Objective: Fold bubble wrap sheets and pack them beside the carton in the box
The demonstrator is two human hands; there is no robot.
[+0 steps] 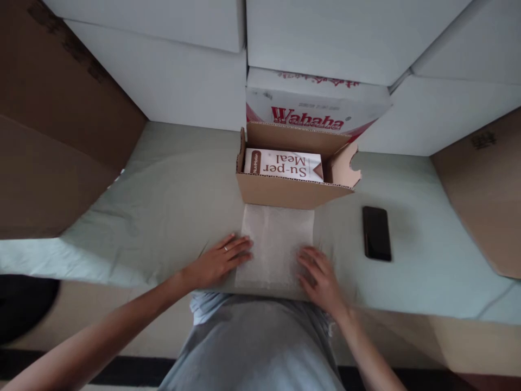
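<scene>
A sheet of translucent bubble wrap (278, 244) lies flat on the pale green table cover, just in front of an open brown cardboard box (285, 190). Inside the box lies a white carton (285, 164) printed "Su-per Meal". My left hand (222, 260), with a ring on one finger, rests on the sheet's left edge, fingers stretched flat. My right hand (319, 274) presses on the sheet's right lower corner, fingers spread and slightly curled. Neither hand holds anything.
A black phone (376, 232) lies face down to the right of the box. Behind the box stands a white "Wahaha" carton (315, 106) among stacked white boxes (171, 76). Large brown cardboard boxes flank the left (52, 125) and right (484, 184).
</scene>
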